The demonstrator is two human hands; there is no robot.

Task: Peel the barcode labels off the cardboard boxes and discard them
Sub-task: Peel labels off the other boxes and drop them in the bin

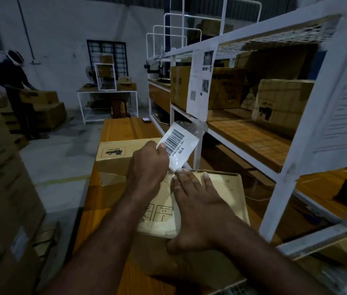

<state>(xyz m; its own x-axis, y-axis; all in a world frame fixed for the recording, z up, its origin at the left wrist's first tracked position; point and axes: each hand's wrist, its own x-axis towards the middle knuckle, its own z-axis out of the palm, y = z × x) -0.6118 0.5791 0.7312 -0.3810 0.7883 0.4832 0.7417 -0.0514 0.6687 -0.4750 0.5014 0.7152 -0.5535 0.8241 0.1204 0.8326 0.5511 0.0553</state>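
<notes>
Barcode label (176, 143): lifted upright, lower end meeting far top edge of cardboard box (225, 188). Left grip (147, 167): fingers curled, pinching the label. Right grip (196, 201): fingers straight, pressed flat on box top. Box: on wooden desk (121, 128).

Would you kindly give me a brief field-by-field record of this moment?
left hand: pinches the label, lifted above the box
right hand: flat on the box top, fingers straight
label: barcode, mostly peeled; lower end meets the box's far edge
box: cardboard, on the table
table: orange top
rack: white, on the right, holds more cartons
</notes>
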